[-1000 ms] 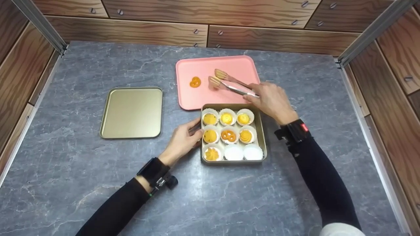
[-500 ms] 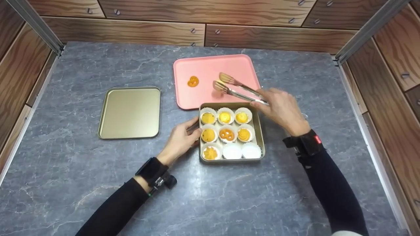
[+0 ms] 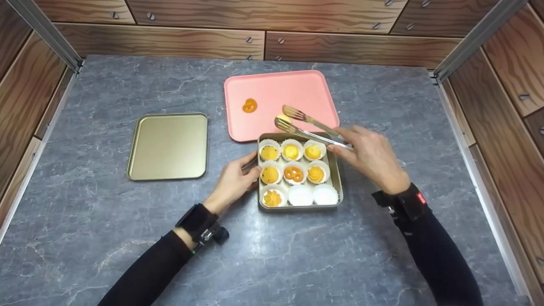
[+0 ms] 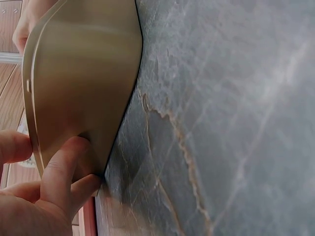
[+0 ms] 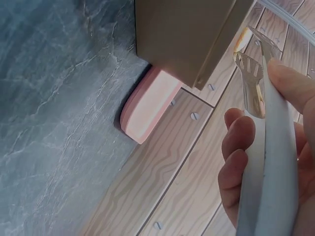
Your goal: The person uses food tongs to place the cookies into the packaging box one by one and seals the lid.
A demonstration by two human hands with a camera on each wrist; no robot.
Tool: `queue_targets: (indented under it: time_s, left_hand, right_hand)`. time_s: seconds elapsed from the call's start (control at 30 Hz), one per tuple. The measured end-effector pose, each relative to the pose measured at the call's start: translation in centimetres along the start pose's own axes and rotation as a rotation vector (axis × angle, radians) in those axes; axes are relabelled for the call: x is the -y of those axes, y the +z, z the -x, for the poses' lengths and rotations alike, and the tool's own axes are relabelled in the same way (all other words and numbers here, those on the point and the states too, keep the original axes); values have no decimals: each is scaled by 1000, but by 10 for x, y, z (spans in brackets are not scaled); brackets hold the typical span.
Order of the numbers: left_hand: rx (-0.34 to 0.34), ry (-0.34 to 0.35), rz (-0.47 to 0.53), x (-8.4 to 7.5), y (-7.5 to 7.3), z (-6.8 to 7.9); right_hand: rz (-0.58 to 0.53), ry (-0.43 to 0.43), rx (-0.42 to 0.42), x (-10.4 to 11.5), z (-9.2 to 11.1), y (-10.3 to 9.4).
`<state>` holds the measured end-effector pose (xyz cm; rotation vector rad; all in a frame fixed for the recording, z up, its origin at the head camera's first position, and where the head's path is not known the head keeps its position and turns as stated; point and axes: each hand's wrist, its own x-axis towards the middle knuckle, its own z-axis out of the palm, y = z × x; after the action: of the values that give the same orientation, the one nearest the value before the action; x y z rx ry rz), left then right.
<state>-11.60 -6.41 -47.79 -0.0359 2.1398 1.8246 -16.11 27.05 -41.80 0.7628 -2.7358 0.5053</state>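
My right hand [image 3: 374, 157] grips metal tongs [image 3: 314, 131], their slotted tips pinching a small pale yellow cookie [image 3: 284, 119]. In the right wrist view the cookie [image 5: 242, 39] shows between the tips. The tips hang over the near edge of a pink tray [image 3: 297, 87], just behind a gold tin [image 3: 340, 178]. Paper cups in the tin hold yellow cookies [image 3: 291, 151] and a pretzel-shaped cookie [image 3: 293, 173]; two white cups [image 3: 300, 196] in the front row show no cookie. My left hand [image 3: 233, 182] holds the tin's left side, fingers against the outer wall and thumb at the rim.
Another pretzel-shaped cookie [image 3: 250, 105] lies on the left part of the pink tray. The gold lid [image 3: 168, 146] rests on the grey marbled table [image 3: 170, 238] to the left of the tin. Wood-patterned panels [image 3: 170, 40] enclose the back and sides.
My right hand has moved nearer to me and slightly right, bringing the tongs and their cookie from over the tray toward the tin. The left hand stays at the tin.
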Motion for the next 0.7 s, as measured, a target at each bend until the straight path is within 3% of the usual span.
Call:
queue_targets:
  time_s: [0.33, 0.7]
  left_hand:
    - [8, -20, 47, -1, 1, 1]
    - [3, 1, 16, -2, 1, 1]
  right_hand:
    - [11, -12, -10, -1, 24, -8]
    - [23, -53, -13, -2, 51, -16]
